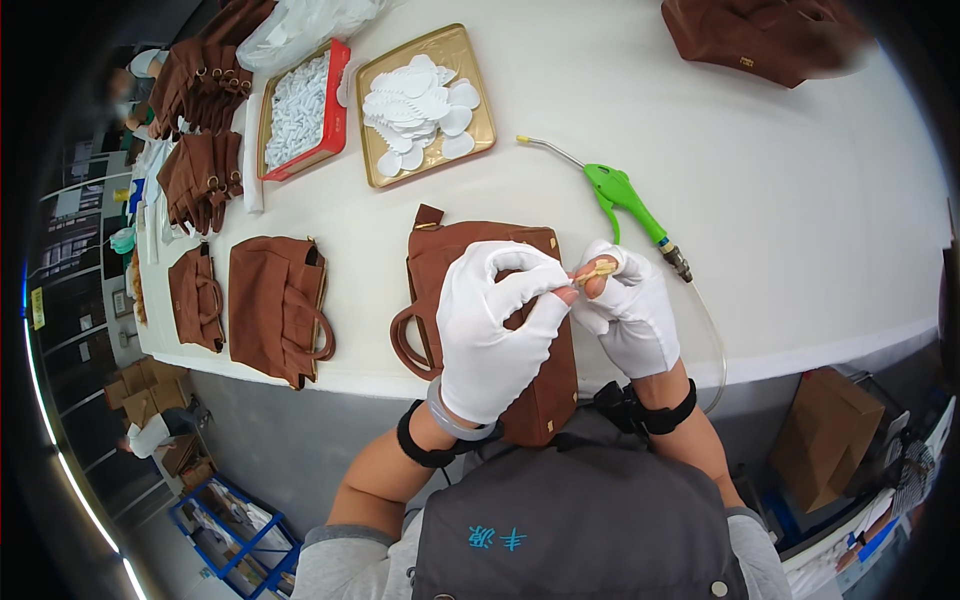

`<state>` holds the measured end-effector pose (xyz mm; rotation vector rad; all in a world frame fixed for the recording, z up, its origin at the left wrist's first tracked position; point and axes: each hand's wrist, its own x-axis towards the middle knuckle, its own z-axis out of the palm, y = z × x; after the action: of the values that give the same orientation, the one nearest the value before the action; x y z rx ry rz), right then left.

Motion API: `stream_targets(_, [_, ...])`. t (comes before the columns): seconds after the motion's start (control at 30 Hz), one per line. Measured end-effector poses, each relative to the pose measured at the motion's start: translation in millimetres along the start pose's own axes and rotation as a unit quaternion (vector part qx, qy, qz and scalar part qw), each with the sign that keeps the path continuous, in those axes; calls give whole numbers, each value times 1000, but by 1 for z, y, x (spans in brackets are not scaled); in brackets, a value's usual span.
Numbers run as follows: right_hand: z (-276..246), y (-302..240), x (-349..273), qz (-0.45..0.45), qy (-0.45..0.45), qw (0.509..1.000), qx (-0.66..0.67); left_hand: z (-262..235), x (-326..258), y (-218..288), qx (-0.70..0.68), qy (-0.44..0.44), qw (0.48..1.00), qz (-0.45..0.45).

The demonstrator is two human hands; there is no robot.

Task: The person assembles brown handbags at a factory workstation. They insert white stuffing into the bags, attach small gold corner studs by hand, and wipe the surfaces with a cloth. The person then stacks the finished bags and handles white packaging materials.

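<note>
My left hand (500, 330) and my right hand (632, 310) meet above a brown handbag (545, 400) that lies on the table's near edge. Both wear white gloves, with bare fingertips poking out. A small yellowish piece (597, 271) sits in the pinched fingers of my right hand; its exact kind is too small to tell. Thumb and finger of my left hand are pressed together right beside it, and whatever they grip is hidden. One looped handle (408, 340) of the bag sticks out at its left.
A green air blow gun (620, 195) with a hose lies to the right. Behind stand a gold tray (375, 165) of white discs and a red box (337, 125) of small white pieces. Brown bags (270, 305) line the left; another bag (750, 40) sits at far right.
</note>
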<state>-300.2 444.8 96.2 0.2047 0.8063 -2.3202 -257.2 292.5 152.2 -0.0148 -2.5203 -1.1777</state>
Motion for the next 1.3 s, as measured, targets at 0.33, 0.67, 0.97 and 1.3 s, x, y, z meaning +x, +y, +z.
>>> stream_targets(0.33, [14, -6, -15, -238, 50, 891, -382, 1, -4, 0, -182, -51, 973, -130])
stream_targets(0.67, [29, -7, -32, -162, 104, 943, -272, 1, -11, 3, -274, -22, 941, -196])
stream_targets(0.97, [24, 2, -23, -439, 4, 678, -590, -4, -13, 12, -355, -35, 885, -298])
stream_targets(1.3, [19, 2, -19, -341, -57, 833, -431, -13, -15, 9, -454, -128, 818, -328])
